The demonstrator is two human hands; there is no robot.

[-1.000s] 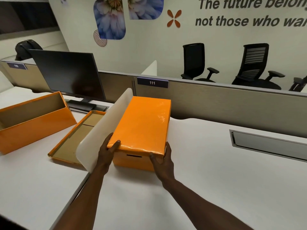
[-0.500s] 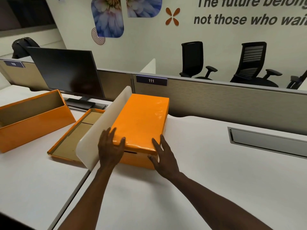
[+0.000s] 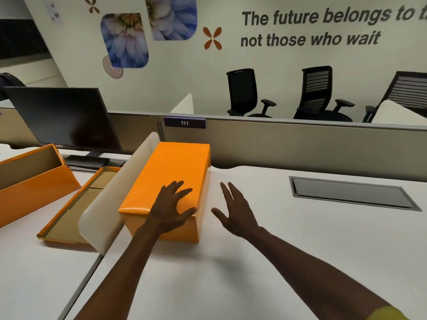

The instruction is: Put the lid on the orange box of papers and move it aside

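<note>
Your left hand (image 3: 172, 205) is now resting flat and open on the lid (image 3: 171, 174) — no longer gripping its edge; the right hand (image 3: 233, 210) is hovering open beside the closed box (image 3: 184, 229) on the surface (image 3: 254, 262), so sliding it aside remains.

Closed glossy orange cardboard box (image 3: 171, 176) — contents hidden under its lid; left side screened by the cream curved desk divider (image 3: 120, 192). Open orange cardboard box (image 3: 34, 179), lower left, cut by the frame edge. Black wall lettering (image 3: 323, 26), upper right, cropped mid-word. Black mesh office chair (image 3: 404, 93) — cut off at right.
</note>
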